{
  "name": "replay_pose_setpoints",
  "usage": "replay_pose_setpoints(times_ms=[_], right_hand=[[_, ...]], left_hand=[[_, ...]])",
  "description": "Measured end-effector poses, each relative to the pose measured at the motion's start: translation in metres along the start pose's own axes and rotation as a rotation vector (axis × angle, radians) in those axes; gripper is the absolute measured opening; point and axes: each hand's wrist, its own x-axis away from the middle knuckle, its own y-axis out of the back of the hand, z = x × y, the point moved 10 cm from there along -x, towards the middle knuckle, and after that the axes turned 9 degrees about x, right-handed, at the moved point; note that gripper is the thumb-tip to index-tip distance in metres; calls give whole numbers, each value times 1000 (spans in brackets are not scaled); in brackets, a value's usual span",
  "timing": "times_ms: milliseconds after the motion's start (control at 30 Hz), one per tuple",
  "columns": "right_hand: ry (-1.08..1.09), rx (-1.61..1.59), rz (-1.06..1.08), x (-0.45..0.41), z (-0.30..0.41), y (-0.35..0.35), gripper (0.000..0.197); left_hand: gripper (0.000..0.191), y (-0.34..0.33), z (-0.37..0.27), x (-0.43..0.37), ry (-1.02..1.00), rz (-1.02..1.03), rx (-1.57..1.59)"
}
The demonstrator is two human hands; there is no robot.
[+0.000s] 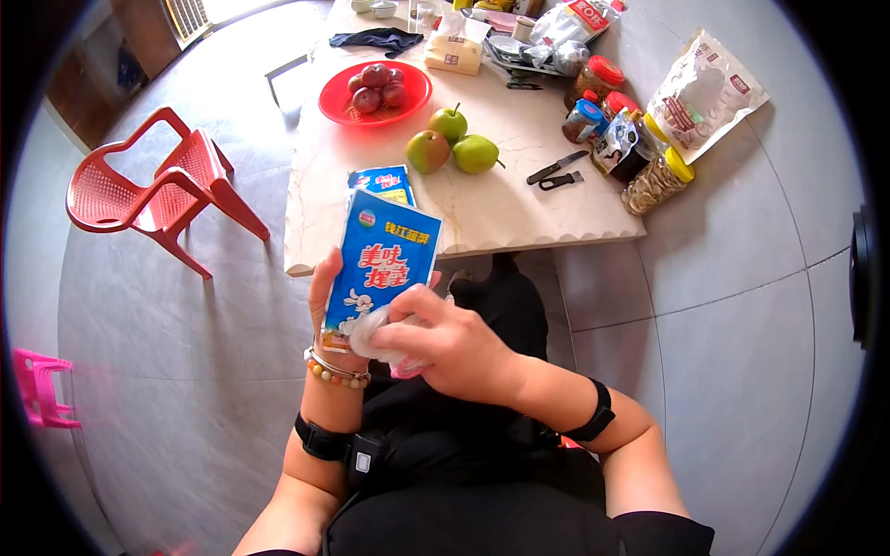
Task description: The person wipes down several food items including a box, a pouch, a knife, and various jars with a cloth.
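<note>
My left hand holds up a blue printed food packet from behind and below, in front of the table's near edge. Pressed to the packet's lower part is a crumpled white wipe or tissue with a pink part, pinched in my right hand. Another blue packet lies on the marble-look table, partly hidden by the held one. Behind it sit green pears and a red plate of dark plums.
A knife and a black-handled peeler lie on the table's right. Lidded jars, a dark-filled pouch and a large white pouch line the right edge. A tissue pack stands farther back. Left is a red plastic chair.
</note>
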Motion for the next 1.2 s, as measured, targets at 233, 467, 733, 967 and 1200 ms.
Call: replay_pose_setpoints(times_ms=[233,467,733,967,1200], right_hand=[[-430,-26,-270,-6,-80,43,23],[-270,-60,-233,-5,-44,18,38],[-187,-216,96,-1,-46,-19,30],[-353,-156,263,19,-114,-7,29],[-635,-589,-169,28,-183,103,43]], left_hand=[[60,-3,12,9,53,-64,2],[49,10,6,6,-20,-205,-11],[63,35,-23,-30,-59,-153,-79],[37,86,-93,-65,-324,-347,-228],[43,97,-121,-85,-428,-428,-823]])
